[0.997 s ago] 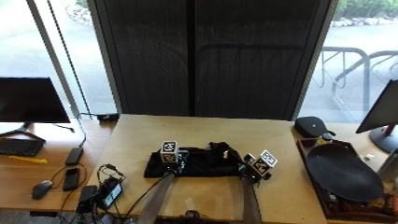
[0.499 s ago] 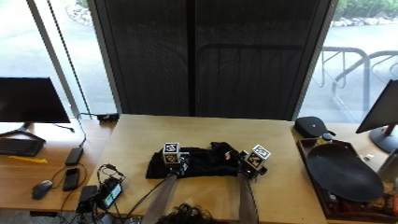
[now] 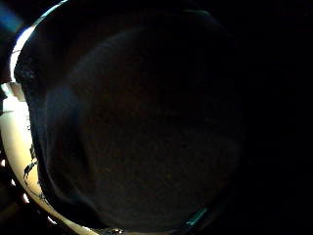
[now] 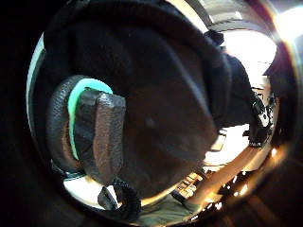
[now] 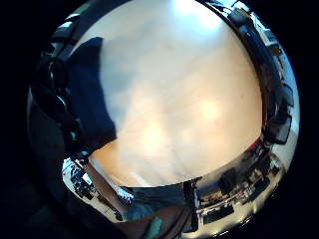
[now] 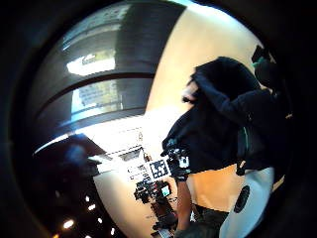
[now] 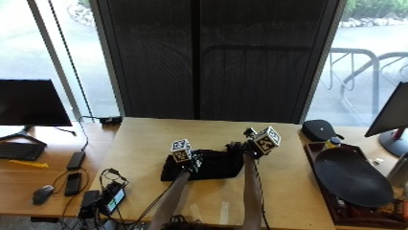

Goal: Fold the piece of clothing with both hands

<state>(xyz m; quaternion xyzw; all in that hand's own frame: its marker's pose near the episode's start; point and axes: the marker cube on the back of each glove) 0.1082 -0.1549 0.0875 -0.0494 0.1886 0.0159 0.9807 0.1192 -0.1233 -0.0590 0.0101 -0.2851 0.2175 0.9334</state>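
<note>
One black garment (image 7: 207, 165) lies bunched on the one light wooden table (image 7: 146, 139), near its middle, and two gloved hands work on it. The cloth looks soft and matte, rumpled into a low, roughly rectangular heap with its right end raised.

The left hand (image 7: 188, 162) sits on the garment's left part. In the left thumb side palm view the dark cloth (image 4: 161, 113) fills most of the frame and one textured black fingertip (image 4: 102, 135) with a green band curls in against it, so this hand grips the cloth. The left little finger side palm view is almost wholly covered by the same dark fabric (image 3: 146, 132).

The right hand (image 7: 245, 147) is at the garment's upper right corner, lifted above the table. The right thumb side palm view shows the cloth (image 6: 223, 119) hanging in folds from beside that palm; I cannot tell whether its fingers pinch it.

Off to the sides there are two dark monitors, one at the left (image 7: 32, 103) and one at the right edge (image 7: 392, 117), one keyboard (image 7: 19, 151), one mouse (image 7: 42, 193), and one round black dish (image 7: 350, 176).
</note>
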